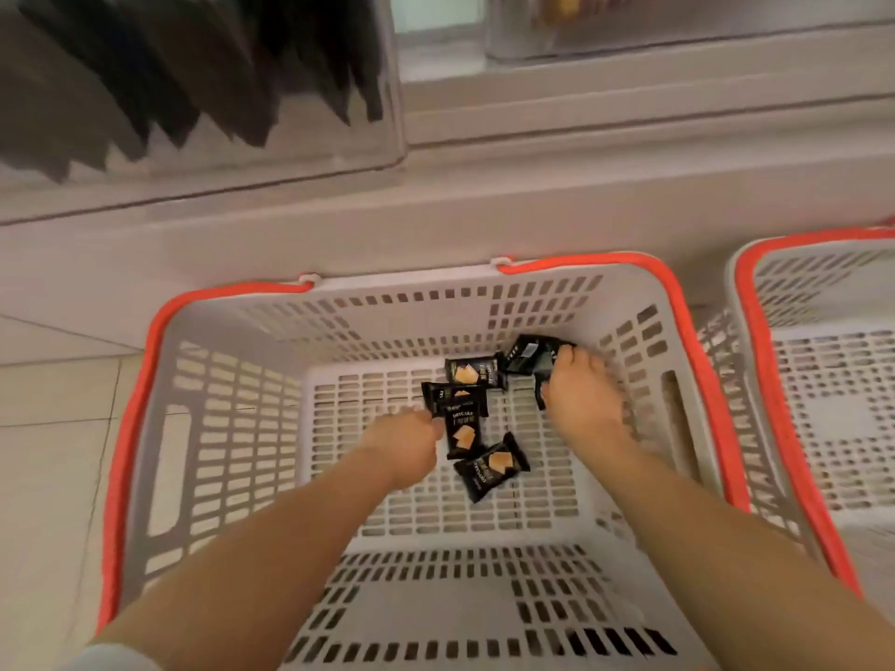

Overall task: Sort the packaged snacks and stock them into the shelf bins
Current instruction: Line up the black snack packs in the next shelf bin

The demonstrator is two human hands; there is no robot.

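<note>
Several small black snack packs printed with a biscuit lie on the floor of a grey basket [232,428] with an orange rim. My left hand [407,447] reaches in and pinches the edge of one black pack [460,431] in the middle. My right hand [581,399] is deep at the basket's far right and grips a bundle of black packs [530,355]. Two more packs lie loose: one [472,372] at the back, one [491,469] nearer me.
A second grey basket [823,380] with an orange rim stands to the right. Above, on the white shelf [484,196], a clear bin [290,152] holds dark packs, and another clear bin [629,36] sits further right. Tiled floor lies at the left.
</note>
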